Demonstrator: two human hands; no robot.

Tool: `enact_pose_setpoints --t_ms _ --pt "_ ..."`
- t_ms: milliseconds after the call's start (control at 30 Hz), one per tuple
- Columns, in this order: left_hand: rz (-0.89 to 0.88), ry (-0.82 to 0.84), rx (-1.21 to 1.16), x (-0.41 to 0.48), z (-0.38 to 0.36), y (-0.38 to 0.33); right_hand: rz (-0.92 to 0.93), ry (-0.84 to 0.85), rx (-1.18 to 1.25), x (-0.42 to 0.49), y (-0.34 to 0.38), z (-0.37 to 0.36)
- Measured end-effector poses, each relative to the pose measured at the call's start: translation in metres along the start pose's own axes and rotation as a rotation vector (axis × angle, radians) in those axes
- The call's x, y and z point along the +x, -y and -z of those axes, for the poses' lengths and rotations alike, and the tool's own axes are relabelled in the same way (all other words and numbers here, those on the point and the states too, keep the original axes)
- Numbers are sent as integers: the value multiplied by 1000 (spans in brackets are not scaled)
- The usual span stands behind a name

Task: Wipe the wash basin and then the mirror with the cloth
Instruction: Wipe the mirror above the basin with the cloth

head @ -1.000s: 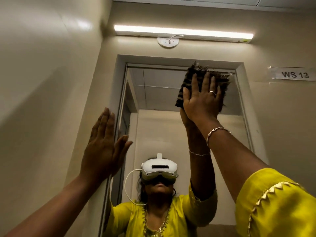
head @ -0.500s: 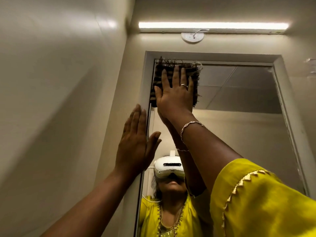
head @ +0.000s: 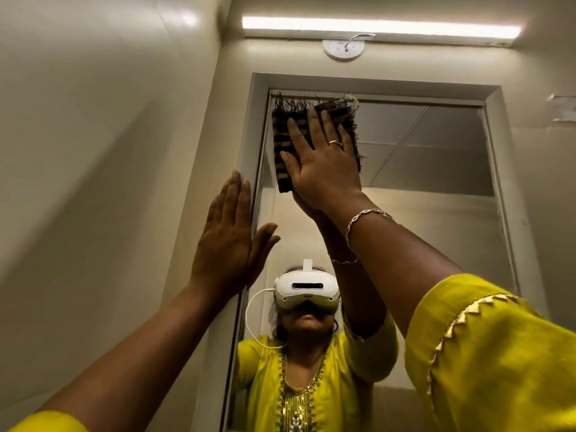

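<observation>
A tall mirror (head: 436, 213) in a pale frame fills the wall ahead. My right hand (head: 324, 169) lies flat, fingers spread, pressing a dark striped cloth (head: 285, 141) with frayed edges against the glass at the mirror's top left corner. My left hand (head: 229, 238) rests flat and empty on the mirror's left frame, fingers together and pointing up, lower than the cloth. The wash basin is out of view.
A side wall (head: 93, 151) stands close on the left. Above the mirror a tube light (head: 380, 28) glows, with a round white fitting (head: 343, 49) under it. The mirror reflects a person in a yellow top wearing a white headset (head: 307, 291).
My right hand has slid the cloth left along the top of the mirror, from the middle to the top left corner. My left hand has stayed on the left frame.
</observation>
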State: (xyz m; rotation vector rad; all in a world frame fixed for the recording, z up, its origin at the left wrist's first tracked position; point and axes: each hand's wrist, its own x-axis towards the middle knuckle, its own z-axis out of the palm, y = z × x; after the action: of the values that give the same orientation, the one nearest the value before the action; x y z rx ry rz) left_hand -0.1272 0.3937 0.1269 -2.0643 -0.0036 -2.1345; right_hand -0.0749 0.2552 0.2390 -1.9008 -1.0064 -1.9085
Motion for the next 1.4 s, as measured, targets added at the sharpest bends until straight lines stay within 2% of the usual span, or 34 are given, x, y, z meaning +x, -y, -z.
enact_pose_setpoints --t_ms 433,700,1100,1400 --pt "7 5 -5 0 11 -13 -149 -21 -76 -39 -109 21" --pt "22 14 24 0 9 -13 -231 28 -120 -50 -171 38" --pt "30 -21 0 -1 6 -15 -384 -57 -132 -76 -157 29" --pt "-54 34 82 0 3 -9 -385 -77 -82 -65 -87 10"
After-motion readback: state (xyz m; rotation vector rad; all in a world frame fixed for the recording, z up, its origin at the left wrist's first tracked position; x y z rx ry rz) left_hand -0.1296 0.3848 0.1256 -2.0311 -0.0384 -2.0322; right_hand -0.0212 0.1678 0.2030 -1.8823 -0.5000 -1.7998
